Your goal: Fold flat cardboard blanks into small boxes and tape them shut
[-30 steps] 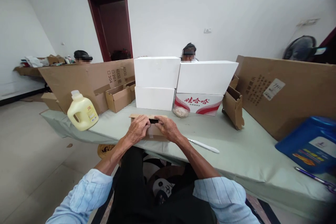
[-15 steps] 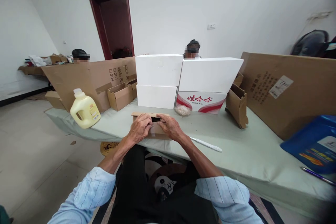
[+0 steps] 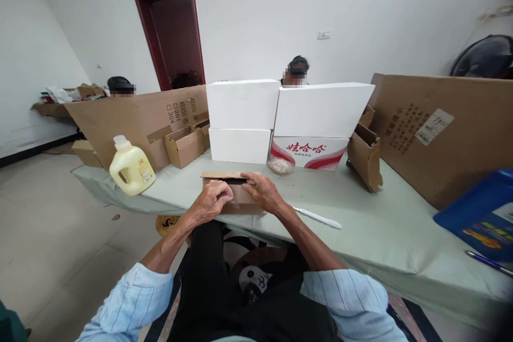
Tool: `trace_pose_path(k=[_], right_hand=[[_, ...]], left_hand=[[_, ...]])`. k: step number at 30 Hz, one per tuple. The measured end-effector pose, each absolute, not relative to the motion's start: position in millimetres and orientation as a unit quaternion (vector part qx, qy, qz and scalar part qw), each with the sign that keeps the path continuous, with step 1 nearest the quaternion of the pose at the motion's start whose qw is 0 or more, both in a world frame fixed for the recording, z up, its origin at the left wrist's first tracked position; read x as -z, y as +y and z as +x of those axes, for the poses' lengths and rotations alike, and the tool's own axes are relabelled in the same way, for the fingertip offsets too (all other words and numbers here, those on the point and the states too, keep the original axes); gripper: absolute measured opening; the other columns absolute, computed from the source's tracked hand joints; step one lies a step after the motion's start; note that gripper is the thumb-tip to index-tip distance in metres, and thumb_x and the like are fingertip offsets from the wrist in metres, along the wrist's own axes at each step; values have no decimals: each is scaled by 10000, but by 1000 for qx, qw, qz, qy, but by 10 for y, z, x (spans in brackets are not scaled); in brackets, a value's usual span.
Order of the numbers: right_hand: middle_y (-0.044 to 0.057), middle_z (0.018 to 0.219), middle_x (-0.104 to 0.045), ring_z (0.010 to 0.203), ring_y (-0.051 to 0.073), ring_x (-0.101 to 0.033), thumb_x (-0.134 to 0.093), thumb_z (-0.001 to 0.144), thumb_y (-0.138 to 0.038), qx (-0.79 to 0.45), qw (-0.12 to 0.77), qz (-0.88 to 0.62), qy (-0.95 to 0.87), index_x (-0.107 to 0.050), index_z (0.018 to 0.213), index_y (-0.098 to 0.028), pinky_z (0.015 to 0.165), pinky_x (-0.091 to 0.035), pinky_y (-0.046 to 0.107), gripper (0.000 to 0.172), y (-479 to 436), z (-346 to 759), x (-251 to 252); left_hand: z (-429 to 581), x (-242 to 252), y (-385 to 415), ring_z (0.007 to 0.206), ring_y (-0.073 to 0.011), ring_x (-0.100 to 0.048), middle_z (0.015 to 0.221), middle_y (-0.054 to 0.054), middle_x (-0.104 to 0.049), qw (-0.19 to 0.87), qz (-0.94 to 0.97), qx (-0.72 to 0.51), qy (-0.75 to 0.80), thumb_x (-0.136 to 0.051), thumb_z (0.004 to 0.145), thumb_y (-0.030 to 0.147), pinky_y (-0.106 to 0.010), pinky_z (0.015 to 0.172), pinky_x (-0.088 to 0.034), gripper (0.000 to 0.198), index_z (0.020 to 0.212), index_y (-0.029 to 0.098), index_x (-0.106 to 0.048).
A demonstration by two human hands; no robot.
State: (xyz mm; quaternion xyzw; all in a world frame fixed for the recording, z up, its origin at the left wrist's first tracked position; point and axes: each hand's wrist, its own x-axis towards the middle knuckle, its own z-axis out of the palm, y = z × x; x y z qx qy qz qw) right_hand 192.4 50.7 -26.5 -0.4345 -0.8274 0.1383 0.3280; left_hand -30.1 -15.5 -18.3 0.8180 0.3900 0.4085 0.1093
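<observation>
A small brown cardboard box [image 3: 236,195] sits at the near edge of the pale green table [image 3: 360,219], right in front of me. My left hand [image 3: 211,200] is curled over the box's near left side, fingers bent and pressed onto it. My right hand [image 3: 262,192] lies across the top right of the box, fingers laid on the flap. The box top is mostly closed, with a dark gap between my hands. A white knife-like tool [image 3: 318,217] rests on the table just right of my right wrist.
Stacked white boxes [image 3: 242,117] and a red-printed carton [image 3: 306,152] stand behind the box. A yellow jug [image 3: 131,168] is at left, open small cartons [image 3: 183,144] behind it, another carton [image 3: 364,157] at right, a blue box [image 3: 479,214] far right. Two people sit behind cardboard screens.
My left hand has slid back toward the box's near edge while my right hand stays on top. The view has shifted slightly.
</observation>
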Motion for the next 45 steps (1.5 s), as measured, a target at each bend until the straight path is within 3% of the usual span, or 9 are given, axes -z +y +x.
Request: trace_pose_path(k=[8, 13, 20, 31, 45], right_hand=[[47, 1131, -808, 1091, 250, -732, -639, 953, -237, -157, 341, -433, -820, -728, 1319, -277, 950, -540, 362, 379, 479, 1955, 259], [52, 1161, -807, 1127, 265, -731, -620, 958, -226, -168, 344, -424, -820, -718, 1336, -275, 979, -544, 383, 394, 479, 1956, 285], [69, 1215, -796, 1144, 266, -730, -584, 1000, -267, -145, 341, -407, -835, -667, 1393, -260, 1025, -539, 412, 402, 314, 2029, 466], [82, 1355, -749, 1226, 270, -696, -600, 1008, -238, -73, 336, -422, -839, -652, 1427, -275, 1026, -551, 411, 425, 88, 2008, 652], [62, 1033, -811, 1004, 245, -733, -659, 975, -199, -64, 359, -397, -842, -678, 1350, -270, 964, -514, 374, 382, -63, 2006, 640]], left_hand=[[-446, 155, -459, 859, -210, -689, 842, -60, -742, 281, 750, -493, 339, -668, 942, 286, -365, 860, -532, 166, 802, 197, -658], [-527, 94, -533, 835, -206, -695, 859, -74, -767, 308, 660, -562, 393, -760, 876, 385, -330, 793, -542, 229, 789, 185, -690], [-443, -103, -363, 801, -187, -710, 825, -62, -784, 378, 591, -598, 387, -843, 773, 363, -308, 802, -564, 218, 784, 168, -747], [-188, -351, -12, 787, -181, -718, 825, -69, -793, 397, 624, -567, 362, -895, 732, 401, -323, 815, -588, 292, 793, 153, -753], [627, -531, 1305, 609, -118, -621, 691, -34, -739, 407, 720, -415, 379, -942, 540, 291, -248, 597, -478, 317, 706, 137, -719]])
